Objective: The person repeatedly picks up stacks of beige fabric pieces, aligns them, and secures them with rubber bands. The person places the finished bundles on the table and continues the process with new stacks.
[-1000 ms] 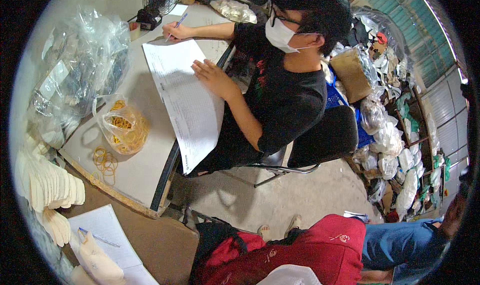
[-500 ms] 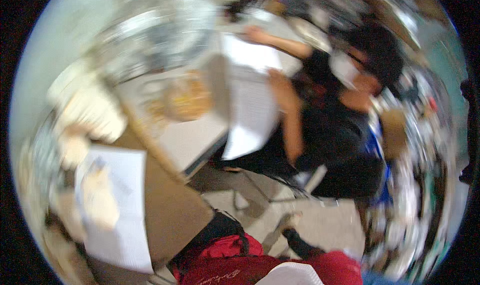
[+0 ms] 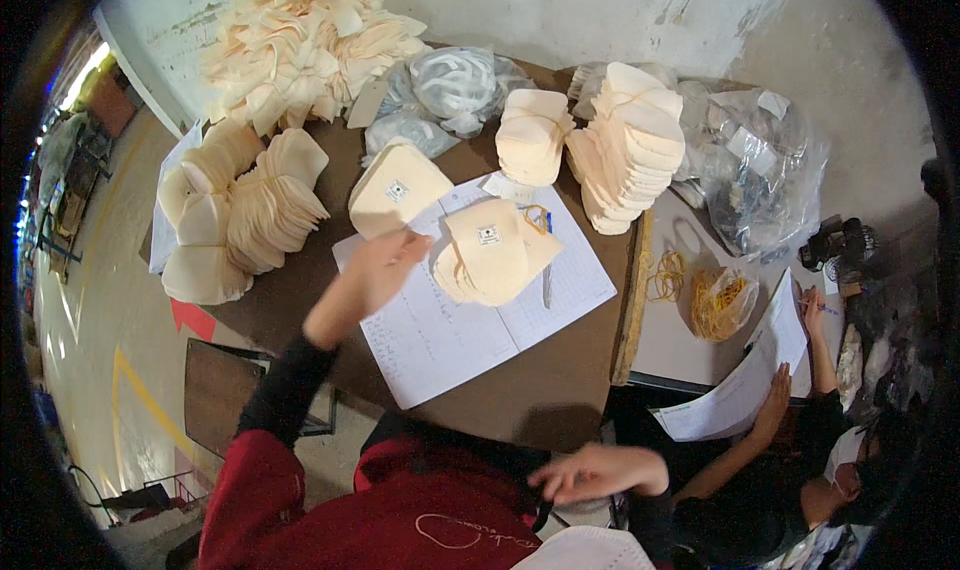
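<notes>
My left hand [image 3: 372, 278], slightly smeared by motion, hovers over the left page of an open notebook [image 3: 440, 345]. Its fingers reach out between two small stacks of cream fabric pieces and hold nothing that I can see. The labelled stack [image 3: 400, 185] lies just beyond the fingertips; a fanned stack [image 3: 490, 255], also labelled, rests to their right on the notebook. Down by the table's front edge, my right hand [image 3: 598, 473] is empty, its fingers loosely apart. A pen [image 3: 547, 282] and a yellow rubber band [image 3: 538, 218] lie beside the fanned stack.
Tied bundles of cream pieces stand at left [image 3: 275, 205] and back right [image 3: 630, 140]. Behind are a loose heap [image 3: 300, 45] and clear plastic bags [image 3: 455, 85]. At the adjoining table, a co-worker [image 3: 770, 490] writes on a paper sheet [image 3: 740, 400] near a bag of rubber bands [image 3: 722, 305].
My view has swung left from the co-worker's table to the brown table with the notebook and stacks. Both my hands are now in sight. The earlier frame is blurred.
</notes>
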A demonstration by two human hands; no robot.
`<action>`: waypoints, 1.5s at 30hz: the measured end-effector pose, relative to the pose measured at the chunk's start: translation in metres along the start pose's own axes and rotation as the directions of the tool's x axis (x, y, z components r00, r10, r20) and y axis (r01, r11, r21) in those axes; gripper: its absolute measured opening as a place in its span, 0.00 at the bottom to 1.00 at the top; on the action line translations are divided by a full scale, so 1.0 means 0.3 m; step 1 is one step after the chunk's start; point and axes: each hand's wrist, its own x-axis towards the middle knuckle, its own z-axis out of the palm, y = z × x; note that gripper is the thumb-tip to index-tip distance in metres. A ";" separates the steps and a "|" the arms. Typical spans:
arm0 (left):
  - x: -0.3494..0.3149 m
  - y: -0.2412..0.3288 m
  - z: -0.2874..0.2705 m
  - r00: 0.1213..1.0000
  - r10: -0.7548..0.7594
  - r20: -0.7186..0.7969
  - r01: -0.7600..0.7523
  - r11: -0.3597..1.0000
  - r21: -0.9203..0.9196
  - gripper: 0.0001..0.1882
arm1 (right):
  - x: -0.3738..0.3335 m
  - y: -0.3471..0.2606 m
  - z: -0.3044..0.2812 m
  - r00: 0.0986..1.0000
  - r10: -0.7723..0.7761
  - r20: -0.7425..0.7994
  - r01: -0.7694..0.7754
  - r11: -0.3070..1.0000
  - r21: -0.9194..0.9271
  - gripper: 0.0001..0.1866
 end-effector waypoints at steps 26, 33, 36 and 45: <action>0.151 0.119 0.089 0.931 0.350 0.101 -0.355 0.812 0.463 0.35 | 0.508 -0.214 -0.445 0.116 -0.625 -0.772 -0.067 0.771 -0.634 0.34; 0.159 0.106 0.061 0.949 0.223 0.222 -0.284 0.910 0.302 0.33 | 0.496 -0.152 -0.443 0.084 -0.405 -0.911 -0.124 0.902 -0.412 0.31; 0.143 0.123 0.041 0.944 0.232 0.232 -0.294 0.913 0.282 0.33 | 0.476 -0.170 -0.456 0.188 -0.446 -0.875 -0.272 0.832 -0.483 0.37; 0.151 0.075 0.061 0.875 0.376 0.305 -0.426 0.897 0.115 0.36 | 0.508 -0.167 -0.433 0.243 -0.511 -0.825 0.261 0.853 -0.452 0.51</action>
